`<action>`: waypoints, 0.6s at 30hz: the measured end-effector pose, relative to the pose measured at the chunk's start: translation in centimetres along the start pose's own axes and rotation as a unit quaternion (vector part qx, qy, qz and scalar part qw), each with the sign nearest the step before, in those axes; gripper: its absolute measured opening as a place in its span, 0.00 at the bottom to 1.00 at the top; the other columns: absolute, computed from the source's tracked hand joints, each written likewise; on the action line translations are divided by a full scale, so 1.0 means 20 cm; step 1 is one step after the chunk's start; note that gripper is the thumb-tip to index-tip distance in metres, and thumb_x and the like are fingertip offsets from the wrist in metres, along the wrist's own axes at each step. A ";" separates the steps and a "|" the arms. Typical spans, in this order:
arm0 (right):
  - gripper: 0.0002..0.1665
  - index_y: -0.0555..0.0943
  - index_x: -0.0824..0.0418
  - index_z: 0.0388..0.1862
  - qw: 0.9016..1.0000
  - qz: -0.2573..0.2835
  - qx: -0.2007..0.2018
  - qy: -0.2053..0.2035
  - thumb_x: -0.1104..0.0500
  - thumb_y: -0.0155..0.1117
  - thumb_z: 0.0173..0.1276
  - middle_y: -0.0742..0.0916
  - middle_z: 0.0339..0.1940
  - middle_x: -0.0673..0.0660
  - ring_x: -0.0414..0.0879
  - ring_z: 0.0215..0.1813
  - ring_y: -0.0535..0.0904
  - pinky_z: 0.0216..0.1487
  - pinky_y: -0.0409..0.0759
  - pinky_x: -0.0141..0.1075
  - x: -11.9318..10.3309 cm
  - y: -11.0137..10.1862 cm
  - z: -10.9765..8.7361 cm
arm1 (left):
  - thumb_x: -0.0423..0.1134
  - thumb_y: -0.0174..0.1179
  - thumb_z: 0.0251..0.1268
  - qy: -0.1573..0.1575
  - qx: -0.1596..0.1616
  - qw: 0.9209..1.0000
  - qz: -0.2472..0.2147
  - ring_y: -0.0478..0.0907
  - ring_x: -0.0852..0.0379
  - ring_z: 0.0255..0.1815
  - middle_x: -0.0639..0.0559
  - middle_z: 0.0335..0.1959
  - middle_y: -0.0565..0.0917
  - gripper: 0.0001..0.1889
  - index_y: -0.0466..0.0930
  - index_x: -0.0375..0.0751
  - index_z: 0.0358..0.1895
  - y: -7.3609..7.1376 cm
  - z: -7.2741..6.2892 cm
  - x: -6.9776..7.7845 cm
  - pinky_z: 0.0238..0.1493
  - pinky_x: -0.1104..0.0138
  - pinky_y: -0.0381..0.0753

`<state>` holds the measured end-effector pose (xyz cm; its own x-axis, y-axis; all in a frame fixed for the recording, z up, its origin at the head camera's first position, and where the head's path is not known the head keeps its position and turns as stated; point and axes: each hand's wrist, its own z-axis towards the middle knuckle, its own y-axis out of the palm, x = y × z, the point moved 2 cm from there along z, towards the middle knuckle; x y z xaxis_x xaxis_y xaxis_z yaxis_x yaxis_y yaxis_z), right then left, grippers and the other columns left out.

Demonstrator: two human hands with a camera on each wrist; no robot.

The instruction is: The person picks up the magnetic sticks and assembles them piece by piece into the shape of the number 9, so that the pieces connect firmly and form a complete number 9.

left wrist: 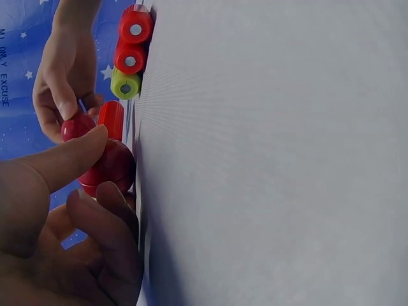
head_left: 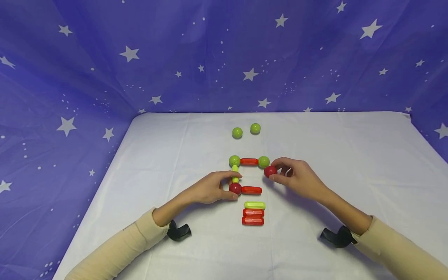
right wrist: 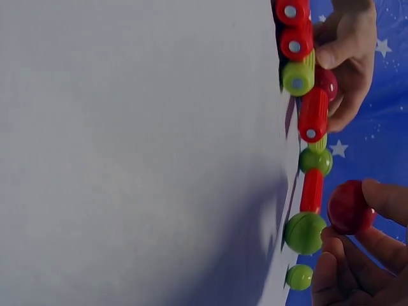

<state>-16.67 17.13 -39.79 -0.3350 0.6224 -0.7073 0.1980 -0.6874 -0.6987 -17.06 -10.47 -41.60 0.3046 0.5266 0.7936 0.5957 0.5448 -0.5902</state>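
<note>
My left hand (head_left: 211,188) holds a red ball (head_left: 235,189) at the near left corner of a joined frame of balls and ribbed rods. From that ball a yellow-green rod (head_left: 235,170) runs back to a green ball (head_left: 234,160), and a red rod (head_left: 252,190) points right with its far end free. A second red rod (head_left: 249,161) links the back green ball to another green ball (head_left: 264,161). Just off that last ball, my right hand (head_left: 301,179) pinches a loose red ball (right wrist: 350,207) between thumb and fingers.
In front of the frame lie a yellow-green rod (head_left: 254,205) and two red rods (head_left: 253,221), side by side, with silvery discs in their ends. Two green balls (head_left: 237,132) sit farther back on the white cloth (head_left: 168,155). A starry blue curtain (head_left: 224,58) hangs behind.
</note>
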 end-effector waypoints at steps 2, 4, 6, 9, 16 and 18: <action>0.15 0.84 0.58 0.47 1.000 0.001 -0.008 -0.004 0.60 0.73 0.62 0.85 0.35 0.46 0.44 0.36 0.77 0.38 0.77 0.36 -0.01 0.01 -0.02 | 0.40 0.73 0.57 -0.001 0.000 1.000 0.001 0.70 0.56 0.32 0.55 0.42 0.76 0.29 0.76 0.45 0.64 0.00 0.00 0.00 0.35 0.66 0.69; 0.15 0.84 0.57 0.47 1.000 0.000 -0.014 -0.006 0.60 0.74 0.61 0.85 0.35 0.45 0.44 0.36 0.77 0.38 0.78 0.36 -0.01 0.01 -0.03 | 0.40 0.73 0.57 -0.002 0.000 1.000 0.002 0.70 0.55 0.35 0.55 0.42 0.76 0.29 0.76 0.45 0.64 0.00 0.00 0.01 0.36 0.65 0.69; 0.14 0.83 0.57 0.46 1.000 0.002 -0.020 -0.010 0.60 0.74 0.61 0.85 0.34 0.44 0.43 0.36 0.77 0.38 0.78 0.36 -0.02 0.02 -0.04 | 0.40 0.73 0.57 -0.005 0.001 1.000 0.003 0.70 0.54 0.39 0.55 0.42 0.76 0.29 0.76 0.45 0.63 0.00 0.00 0.01 0.38 0.65 0.69; 0.14 0.83 0.57 0.46 0.999 0.007 -0.027 -0.015 0.60 0.74 0.61 0.84 0.34 0.44 0.43 0.36 0.77 0.38 0.78 0.36 -0.02 0.02 -0.05 | 0.40 0.73 0.57 -0.008 0.001 1.000 0.006 0.70 0.54 0.40 0.54 0.43 0.76 0.29 0.76 0.45 0.64 0.00 0.00 0.01 0.39 0.64 0.70; 0.14 0.83 0.56 0.45 0.999 0.016 -0.037 -0.033 0.62 0.73 0.61 0.84 0.34 0.43 0.41 0.35 0.78 0.38 0.78 0.35 -0.02 0.05 -0.09 | 0.40 0.73 0.57 -0.008 -0.001 1.000 0.008 0.70 0.54 0.41 0.54 0.43 0.75 0.29 0.75 0.45 0.64 0.00 0.00 0.01 0.39 0.64 0.69; 0.14 0.82 0.56 0.45 0.999 0.015 -0.040 -0.034 0.62 0.73 0.60 0.84 0.33 0.42 0.40 0.34 0.78 0.38 0.78 0.35 -0.01 0.06 -0.10 | 0.40 0.73 0.57 -0.006 -0.002 1.000 0.007 0.70 0.54 0.41 0.54 0.43 0.75 0.29 0.75 0.45 0.64 0.00 0.00 0.01 0.39 0.64 0.69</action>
<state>-14.51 16.99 -40.65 -0.3887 0.5730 -0.7215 0.2812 -0.6719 -0.6851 -16.99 -10.44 -41.47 0.3038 0.5419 0.7837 0.5944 0.5350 -0.6004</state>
